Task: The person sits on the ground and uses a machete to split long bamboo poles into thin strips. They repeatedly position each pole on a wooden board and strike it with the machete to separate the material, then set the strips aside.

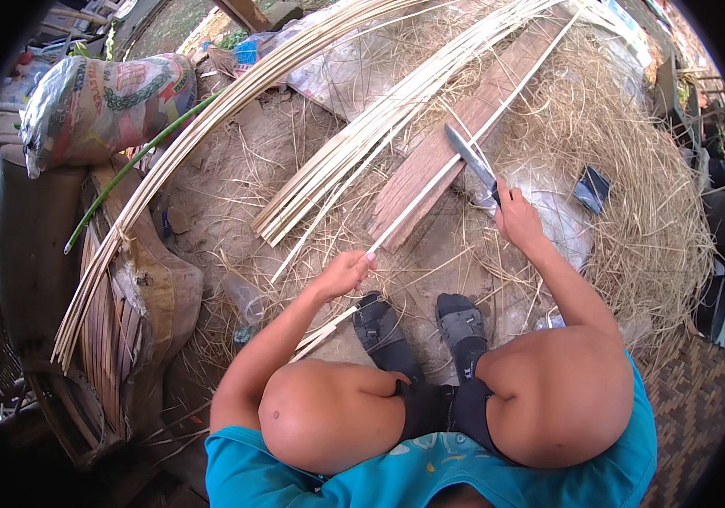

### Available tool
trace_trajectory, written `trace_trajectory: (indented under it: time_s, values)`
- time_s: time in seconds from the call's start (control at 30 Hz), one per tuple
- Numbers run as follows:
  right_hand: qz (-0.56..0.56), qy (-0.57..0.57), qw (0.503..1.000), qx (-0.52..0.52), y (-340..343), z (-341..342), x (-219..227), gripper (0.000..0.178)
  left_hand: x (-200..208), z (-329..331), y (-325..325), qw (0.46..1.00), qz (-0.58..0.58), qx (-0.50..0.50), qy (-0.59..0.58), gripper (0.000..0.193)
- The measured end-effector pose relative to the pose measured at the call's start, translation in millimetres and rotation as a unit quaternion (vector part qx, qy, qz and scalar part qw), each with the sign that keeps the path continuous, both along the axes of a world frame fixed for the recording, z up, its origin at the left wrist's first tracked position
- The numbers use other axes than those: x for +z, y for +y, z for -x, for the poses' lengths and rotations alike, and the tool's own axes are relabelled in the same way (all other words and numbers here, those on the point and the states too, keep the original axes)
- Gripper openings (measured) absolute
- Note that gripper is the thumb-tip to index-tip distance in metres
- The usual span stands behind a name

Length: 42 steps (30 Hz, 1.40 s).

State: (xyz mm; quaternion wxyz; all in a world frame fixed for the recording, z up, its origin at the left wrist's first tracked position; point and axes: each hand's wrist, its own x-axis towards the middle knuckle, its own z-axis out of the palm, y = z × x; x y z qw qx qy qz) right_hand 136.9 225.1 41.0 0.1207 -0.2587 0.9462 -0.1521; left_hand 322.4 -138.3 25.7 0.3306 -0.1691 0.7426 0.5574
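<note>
My left hand (pixel 350 273) is closed on the near end of a long pale bamboo strip (pixel 417 200). The strip runs away from me along a worn wooden plank (pixel 434 165) that lies on the ground. In my right hand (pixel 517 218) is a knife (pixel 472 158), its fingers wrapped round the dark handle. The blade points up and to the left, lying across the strip over the plank. A thin shaving (pixel 482 154) stands off near the blade. Whether the edge touches the strip, I cannot tell.
A bundle of pale strips (pixel 337 173) lies left of the plank, and a longer tied bundle (pixel 184 140) arcs farther left beside a green stalk (pixel 138 161). Curly shavings (pixel 633 203) heap up on the right. A stuffed sack (pixel 108 106) stands back left. My feet (pixel 383 326) are close by.
</note>
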Motion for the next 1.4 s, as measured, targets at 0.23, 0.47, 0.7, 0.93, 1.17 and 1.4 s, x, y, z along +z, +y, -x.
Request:
trace_trajectory:
  time_s: [0.23,0.47,0.7,0.93,1.17,1.4]
  values:
    - [0.053,-0.024,0.997,0.043,-28.3,-14.6,-5.8,0.042,-21.9,-55.2,21.1,0.967,0.199,0.057,0.145,0.043]
    - [0.081,-0.047,0.996,0.007,-42.4,-18.0,-17.1,0.047,-5.2,-25.2,29.9,0.911,0.333,0.006,0.243,0.038]
    - [-0.011,0.121,0.965,-0.230,76.6,119.7,-17.5,0.038,-6.9,-66.3,21.5,0.889,0.396,-0.069,0.221,0.037]
    - [0.086,-0.042,0.995,0.042,-23.6,-24.6,-6.9,0.044,-10.7,-59.0,1.1,0.969,0.200,0.035,0.138,0.055]
    - [0.084,-0.008,0.986,-0.141,-3.5,41.9,-12.5,0.036,-10.7,-109.7,-20.7,0.963,0.248,0.021,0.105,0.055]
    - [0.120,-0.015,0.990,0.071,-44.6,-55.9,-25.3,0.040,-9.5,-90.4,20.1,0.893,0.384,-0.025,0.234,0.038]
